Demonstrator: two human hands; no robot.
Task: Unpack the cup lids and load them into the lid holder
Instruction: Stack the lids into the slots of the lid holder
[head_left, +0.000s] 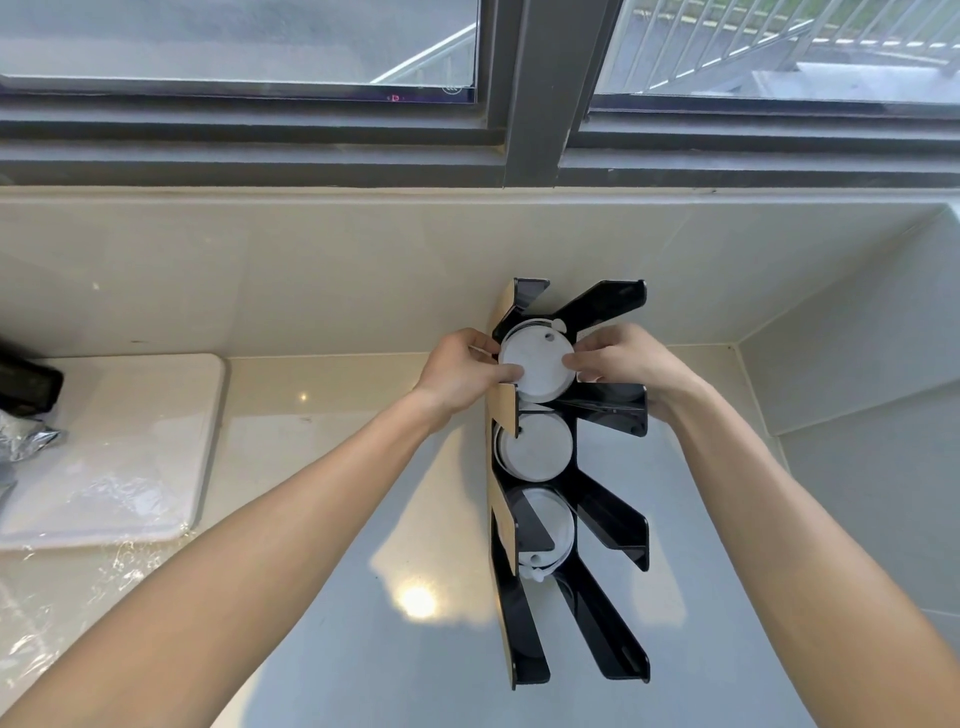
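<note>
You have both hands on the stack of white round plastic cup lids (536, 364), which sits in the far compartment of the black slotted lid holder with a pale wooden side panel (613, 525). Your left hand (460, 376) pinches the stack's left edge, thumb on the lid face, and your right hand (618, 364) grips the right edge with its fingertips on the rim. So the stack lies directly between your hands, and neither hand is clearly nearer.

The holder stands on the glossy pale bench (337, 623) with its long axis running away from you toward the beige backsplash wall (311, 270). The lids face up toward you, so any seating push goes down into the slot, away from your palms.

Two nearer compartments already hold white lids (535, 447); the one closest to you looks empty. The angled black dividers flank the stack closely on both sides, and your right fingers sit just beside one, which is the likeliest thing to snag.

Well to the left, crumpled clear plastic wrap (111, 499) lies on a white rounded mat (156, 384), clear of your work.
</note>
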